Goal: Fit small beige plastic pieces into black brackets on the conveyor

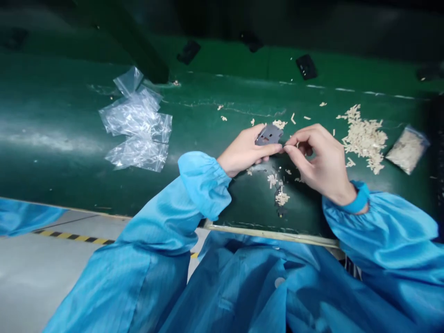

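My left hand (247,149) is closed around a flat dark grey plastic part (269,134) with small cut-outs, held above the green bench. My right hand (317,157) pinches thumb and forefinger together at the right edge of that part. Whatever sits between those fingertips is too small to make out. Below and behind the hands lie small cream-coloured pieces (282,199), some beside tiny dark bits. A larger heap of the same cream pieces (366,138) spreads to the right of my right hand.
Clear plastic bags (138,122) are piled on the green bench (194,134) at left. A filled zip bag (408,149) lies at far right. Several black parts, one being a black plate (306,67), rest along the back. A green post (138,44) rises behind the bags.
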`<move>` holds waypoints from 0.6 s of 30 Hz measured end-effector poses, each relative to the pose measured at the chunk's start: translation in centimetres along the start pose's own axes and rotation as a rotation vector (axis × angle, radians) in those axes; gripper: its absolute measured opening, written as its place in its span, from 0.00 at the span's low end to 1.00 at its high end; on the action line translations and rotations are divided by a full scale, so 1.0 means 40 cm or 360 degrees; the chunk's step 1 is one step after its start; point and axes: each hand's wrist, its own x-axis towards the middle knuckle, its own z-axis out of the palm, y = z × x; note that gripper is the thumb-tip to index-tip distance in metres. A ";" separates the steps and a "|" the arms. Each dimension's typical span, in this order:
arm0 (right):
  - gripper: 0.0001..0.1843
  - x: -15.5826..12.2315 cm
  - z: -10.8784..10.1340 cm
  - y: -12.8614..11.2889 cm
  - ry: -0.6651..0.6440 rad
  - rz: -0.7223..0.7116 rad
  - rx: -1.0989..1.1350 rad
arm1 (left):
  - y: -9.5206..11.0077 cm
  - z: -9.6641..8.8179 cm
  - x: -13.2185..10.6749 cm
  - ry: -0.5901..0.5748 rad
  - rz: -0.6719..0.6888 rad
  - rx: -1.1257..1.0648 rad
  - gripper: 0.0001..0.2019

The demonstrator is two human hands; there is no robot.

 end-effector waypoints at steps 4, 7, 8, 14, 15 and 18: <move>0.05 -0.005 0.030 0.056 0.0114 -0.0204 -0.0047 | -0.009 0.005 -0.006 -0.0130 -0.0058 -0.0256 0.15; 0.10 -0.025 0.046 0.067 0.0146 -0.0282 -0.0100 | -0.014 0.006 -0.007 -0.0123 -0.0077 -0.0304 0.17; 0.11 -0.028 0.047 0.068 0.0161 -0.0295 -0.0101 | -0.014 0.007 -0.007 -0.0112 -0.0085 -0.0303 0.17; 0.11 -0.021 0.030 0.060 0.0156 -0.0330 0.0087 | -0.008 0.010 -0.009 -0.0032 -0.0104 -0.0189 0.16; 0.10 -0.021 0.029 0.057 0.0155 -0.0299 0.0111 | -0.008 0.011 -0.009 -0.0022 -0.0101 -0.0163 0.16; 0.08 -0.023 0.027 0.051 0.0174 -0.0219 0.0089 | -0.007 0.012 -0.010 0.0014 -0.0098 -0.0129 0.17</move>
